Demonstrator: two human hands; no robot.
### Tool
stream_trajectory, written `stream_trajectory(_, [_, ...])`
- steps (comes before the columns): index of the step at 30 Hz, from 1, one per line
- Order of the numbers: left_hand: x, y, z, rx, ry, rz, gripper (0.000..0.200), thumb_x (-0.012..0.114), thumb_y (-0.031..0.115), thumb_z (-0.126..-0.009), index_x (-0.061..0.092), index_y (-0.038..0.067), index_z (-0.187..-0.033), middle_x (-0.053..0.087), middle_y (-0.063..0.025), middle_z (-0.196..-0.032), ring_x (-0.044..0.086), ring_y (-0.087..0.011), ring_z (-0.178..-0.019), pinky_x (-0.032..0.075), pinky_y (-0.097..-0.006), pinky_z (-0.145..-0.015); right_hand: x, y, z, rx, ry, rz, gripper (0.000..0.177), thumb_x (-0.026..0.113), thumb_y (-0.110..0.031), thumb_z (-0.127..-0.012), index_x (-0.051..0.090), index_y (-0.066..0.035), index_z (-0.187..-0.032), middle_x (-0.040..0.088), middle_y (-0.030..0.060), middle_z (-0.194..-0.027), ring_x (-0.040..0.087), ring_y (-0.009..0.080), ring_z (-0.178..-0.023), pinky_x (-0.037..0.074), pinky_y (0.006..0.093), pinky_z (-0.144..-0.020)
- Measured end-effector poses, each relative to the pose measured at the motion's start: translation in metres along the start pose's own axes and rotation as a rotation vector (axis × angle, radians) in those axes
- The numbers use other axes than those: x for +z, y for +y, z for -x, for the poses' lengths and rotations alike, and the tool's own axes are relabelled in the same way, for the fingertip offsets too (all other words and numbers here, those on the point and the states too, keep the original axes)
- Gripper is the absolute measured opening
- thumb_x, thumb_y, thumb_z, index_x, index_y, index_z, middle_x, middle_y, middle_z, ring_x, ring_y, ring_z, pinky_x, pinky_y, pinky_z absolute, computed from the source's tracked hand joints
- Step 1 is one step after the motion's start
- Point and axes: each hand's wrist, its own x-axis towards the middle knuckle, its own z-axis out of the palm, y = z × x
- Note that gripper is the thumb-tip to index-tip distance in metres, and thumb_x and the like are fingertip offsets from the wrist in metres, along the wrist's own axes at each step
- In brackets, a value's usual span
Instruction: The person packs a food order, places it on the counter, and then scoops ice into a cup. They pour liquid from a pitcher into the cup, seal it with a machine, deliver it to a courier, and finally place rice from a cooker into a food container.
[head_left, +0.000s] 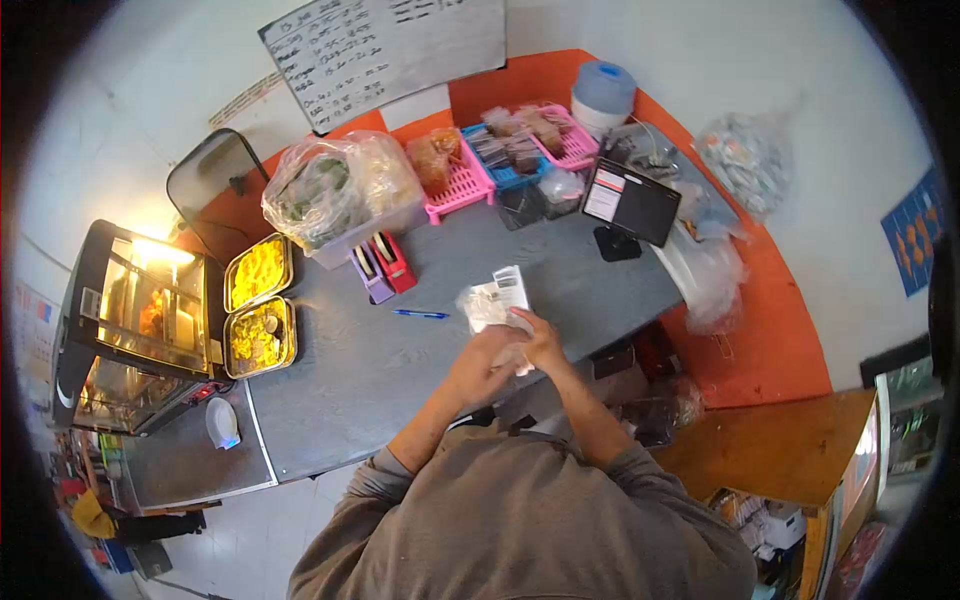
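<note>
Both hands meet over the front part of the grey counter. My left hand (482, 366) is closed, its fingers curled at the near side of a crumpled clear plastic bag (482, 306). My right hand (541, 343) pinches at the bag's right side, close to the left fingertips; part of the plastic shows below the fingers. Against the bag lies a white printed slip (511, 284) with dark markings. The hands partly cover the bag, and its contents cannot be made out. To the left rests a blue pen (420, 314).
Purple and red tape dispensers (383, 267) stand behind the pen. Two metal trays of yellow food (258, 275) sit beside a lit display cabinet (150, 310). Farther back are a large bagged bin (345, 190), pink baskets (462, 188) and a tablet on a stand (655, 212).
</note>
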Motion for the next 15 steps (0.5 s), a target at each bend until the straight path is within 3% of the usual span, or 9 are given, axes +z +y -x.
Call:
stream_trajectory(2, [0.009,-0.011,-0.008,0.055,-0.164,-0.252,0.041,0.062,0.028,-0.088,0.056,0.008,-0.123,0.052,-0.0139,-0.13,0.047,-0.0305,-0.125,0.035,-0.0445,-0.105,0.001,0.01,-0.004,-0.063,-0.032,-0.073,0.041,0.061,-0.01,-0.086,0.057,-0.007,-0.127,0.06,0.0153,-0.124,0.058,0.0302,-0.114,0.045,0.0355,-0.096])
stream_trajectory(3, [0.013,-0.02,-0.012,0.041,-0.159,-0.241,0.041,0.062,0.028,-0.088,0.056,0.008,-0.123,0.052,-0.0139,-0.13,0.047,-0.0305,-0.125,0.035,-0.0445,-0.105,-0.001,0.019,-0.004,-0.12,-0.048,-0.155,0.041,0.061,-0.01,-0.086,0.057,-0.007,-0.127,0.06,0.0152,-0.124,0.058,0.0309,-0.113,0.045,0.0369,-0.096])
stream_trajectory(4, [0.019,-0.034,-0.019,0.04,-0.178,-0.421,0.048,0.058,0.037,-0.089,0.052,0.009,-0.128,0.048,-0.0124,-0.136,0.04,-0.0292,-0.131,0.028,-0.0479,-0.109,-0.009,0.021,-0.007,-0.24,-0.037,0.226,0.043,0.061,-0.014,-0.087,0.056,-0.012,-0.129,0.059,0.0179,-0.121,0.057,0.0345,-0.112,0.045,0.0407,-0.097])
stream_trajectory(6, [0.031,-0.073,-0.024,-0.04,-0.224,-0.669,0.068,0.05,0.057,-0.088,0.043,0.013,-0.139,0.038,-0.0072,-0.146,0.027,-0.0264,-0.141,0.013,-0.0552,-0.115,-0.017,0.009,-0.006,-0.097,-0.073,0.328,0.042,0.062,-0.016,-0.086,0.057,-0.014,-0.128,0.058,0.0193,-0.118,0.056,0.0365,-0.113,0.044,0.0422,-0.096])
stream_trajectory(8, [0.033,-0.089,-0.023,-0.07,-0.201,-0.669,0.073,0.051,0.061,-0.085,0.041,0.013,-0.14,0.037,-0.0061,-0.147,0.026,-0.0261,-0.141,0.012,-0.0558,-0.115,-0.035,-0.02,-0.003,0.084,-0.151,0.434,0.042,0.065,-0.02,-0.084,0.06,-0.018,-0.125,0.056,0.0232,-0.113,0.055,0.0415,-0.109,0.045,0.0453,-0.094])
stream_trajectory(11, [0.029,-0.089,-0.018,-0.144,-0.242,-0.703,0.099,0.057,0.074,-0.071,0.033,0.014,-0.146,0.027,-0.0045,-0.153,0.018,-0.0254,-0.144,0.008,-0.0583,-0.114,-0.072,0.008,-0.024,-0.049,-0.304,0.468,0.033,0.068,-0.021,-0.082,0.066,-0.014,-0.114,0.058,0.0214,-0.109,0.06,0.0384,-0.099,0.047,0.0456,-0.09])
stream_trajectory(13, [0.024,-0.085,-0.02,-0.194,-0.272,-0.667,0.103,0.061,0.073,-0.069,0.03,0.014,-0.147,0.026,-0.005,-0.154,0.016,-0.0257,-0.145,0.007,-0.0582,-0.115,-0.08,0.002,-0.052,0.0,-0.297,0.721,0.022,0.068,-0.021,-0.081,0.07,-0.012,-0.101,0.063,0.0176,-0.1,0.063,0.034,-0.09,0.05,0.0439,-0.084])
stream_trajectory(14, [0.025,-0.085,-0.019,-0.21,-0.255,-0.623,0.105,0.063,0.072,-0.067,0.029,0.013,-0.148,0.026,-0.0061,-0.154,0.016,-0.0258,-0.145,0.006,-0.0581,-0.115,-0.073,-0.018,-0.067,-0.065,-0.146,0.686,0.013,0.067,-0.017,-0.081,0.071,-0.008,-0.09,0.065,0.0139,-0.091,0.064,0.0313,-0.086,0.051,0.0406,-0.08])
stream_trajectory(15, [0.028,-0.091,-0.018,-0.199,-0.24,-0.616,0.105,0.063,0.072,-0.067,0.03,0.013,-0.148,0.027,-0.0068,-0.154,0.016,-0.0258,-0.145,0.005,-0.0577,-0.115,-0.054,-0.038,-0.091,-0.108,-0.107,0.492,0.015,0.067,-0.017,-0.083,0.07,-0.006,-0.092,0.066,0.013,-0.09,0.064,0.0283,-0.084,0.051,0.0378,-0.077])
